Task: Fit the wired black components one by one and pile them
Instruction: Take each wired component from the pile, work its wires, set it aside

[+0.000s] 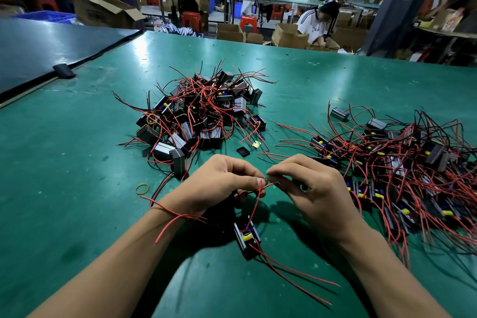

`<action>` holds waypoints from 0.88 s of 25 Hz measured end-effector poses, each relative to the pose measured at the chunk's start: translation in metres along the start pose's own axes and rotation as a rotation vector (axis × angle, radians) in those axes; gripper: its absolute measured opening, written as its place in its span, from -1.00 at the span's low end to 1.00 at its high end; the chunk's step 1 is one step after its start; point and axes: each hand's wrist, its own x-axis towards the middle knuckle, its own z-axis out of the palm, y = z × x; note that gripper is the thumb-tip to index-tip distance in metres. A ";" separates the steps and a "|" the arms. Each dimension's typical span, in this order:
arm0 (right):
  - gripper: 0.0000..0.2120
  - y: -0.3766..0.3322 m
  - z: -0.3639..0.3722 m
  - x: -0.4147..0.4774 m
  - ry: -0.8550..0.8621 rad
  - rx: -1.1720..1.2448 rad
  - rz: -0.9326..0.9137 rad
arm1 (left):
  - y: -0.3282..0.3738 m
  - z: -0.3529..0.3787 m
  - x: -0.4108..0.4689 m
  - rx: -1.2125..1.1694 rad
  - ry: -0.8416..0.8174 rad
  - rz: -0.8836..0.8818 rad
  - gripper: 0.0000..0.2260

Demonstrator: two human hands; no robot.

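Red insulation at the centre of the work: left hand (pixel 219 183) and right hand (pixel 309 188) both curled, fingertips pinching the thin red wire (pixel 260 190) close to its bared tip, nothing else in either grip. Just below, at 6 o'clock from the hands, the black component (pixel 247 236), apparently resting on the green surface (pixel 77 162), open face up, yellow and blue parts showing, more red leads trailing off toward 5 o'clock. At 12 o'clock, the pile (pixel 198 113), probably the fitted ones. At 3 o'clock, a looser heap (pixel 400 162) tangled in leads, probably the stock not yet done. Toward 9 o'clock, a yellow rubber band (pixel 142 188); just past the fingertips, a small black cap (pixel 243 151). Likely trouble from here: a stray lead (pixel 170 217) draped over the left wrist, apt to snag and drag the component askew on lifting. Fine strands liable to fray or slip under too hard a twist. Neighbouring leads from the 3 o'clock heap likely to catch and come along.
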 end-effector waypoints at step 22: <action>-0.83 -0.029 0.002 0.008 -0.287 0.600 0.739 | -0.004 0.008 0.001 0.345 0.386 0.270 -0.93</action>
